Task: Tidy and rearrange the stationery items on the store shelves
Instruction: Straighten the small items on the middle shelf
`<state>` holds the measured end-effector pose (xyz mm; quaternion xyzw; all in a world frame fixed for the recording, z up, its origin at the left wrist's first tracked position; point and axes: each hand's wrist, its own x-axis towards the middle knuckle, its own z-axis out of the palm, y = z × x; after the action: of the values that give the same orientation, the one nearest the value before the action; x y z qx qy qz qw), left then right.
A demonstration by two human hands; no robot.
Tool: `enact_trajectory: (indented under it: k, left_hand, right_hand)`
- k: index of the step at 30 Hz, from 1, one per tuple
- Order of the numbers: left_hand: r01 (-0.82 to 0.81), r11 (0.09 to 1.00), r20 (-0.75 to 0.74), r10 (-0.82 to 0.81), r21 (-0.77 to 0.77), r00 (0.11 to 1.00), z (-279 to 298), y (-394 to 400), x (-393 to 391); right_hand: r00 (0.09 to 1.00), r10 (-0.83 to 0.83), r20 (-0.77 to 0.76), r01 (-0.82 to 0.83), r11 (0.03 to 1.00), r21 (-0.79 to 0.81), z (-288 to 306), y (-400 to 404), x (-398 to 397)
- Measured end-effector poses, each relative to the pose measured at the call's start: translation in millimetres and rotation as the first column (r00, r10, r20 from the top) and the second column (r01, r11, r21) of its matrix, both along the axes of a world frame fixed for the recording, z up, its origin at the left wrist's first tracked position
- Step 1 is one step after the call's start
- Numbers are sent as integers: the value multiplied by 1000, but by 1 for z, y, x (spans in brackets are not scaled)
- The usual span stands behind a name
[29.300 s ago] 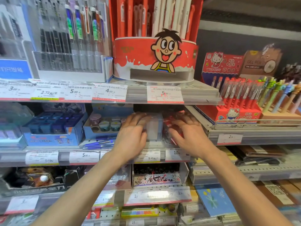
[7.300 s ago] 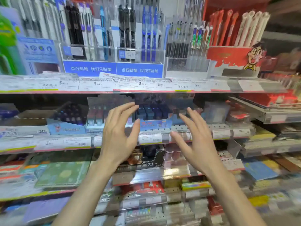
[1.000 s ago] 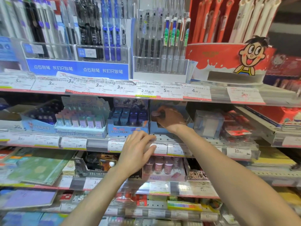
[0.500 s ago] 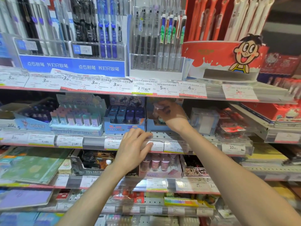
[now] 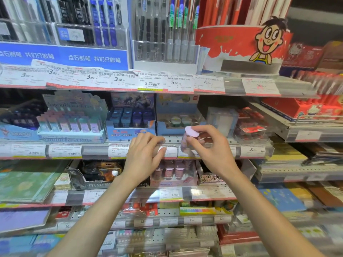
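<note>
Store shelves, several tiers, price tags along the edges. Right hand, arm reaching forward, fingers pinching one small item with a round lilac cap, held before the middle shelf edge. Left hand, fingers loosely curled together against price tags. Blue cardboard box of small containers behind

1 head-worn camera is looking forward and slightly down at the shelves, facing them squarely from close by, within arm's reach. Both forearms are rising from the bottom edge toward the middle shelf's front edge. The wide lens is bending the shelf edges, and the right and lower parts are showing blurred. No 2nd view is sharing the scene.
</note>
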<state>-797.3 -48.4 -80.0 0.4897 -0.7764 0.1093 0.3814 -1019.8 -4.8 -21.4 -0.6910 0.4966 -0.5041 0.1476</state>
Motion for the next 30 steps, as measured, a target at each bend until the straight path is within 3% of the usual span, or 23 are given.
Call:
enact_trajectory:
  k: [8, 14, 23, 30]
  left_hand:
    - [-5, 1000, -2, 5, 1, 1000, -1, 0, -1]
    - [-6, 1000, 2, 6, 0, 1000, -2, 1, -2]
    - [-12, 1000, -14, 13, 6, 1000, 0, 3, -3]
    - [-13, 1000, -13, 13, 3, 1000, 0, 3, -3]
  right_hand:
    - [999, -28, -37, 30, 998, 63, -67, 39, -21]
    - [979, -144, -145, 157, 984, 86, -120, 26, -26]
    - [936, -291, -196, 307, 950, 58, -138, -6, -13]
    - [886, -289, -362, 346, 933, 102, -145, -24, -13]
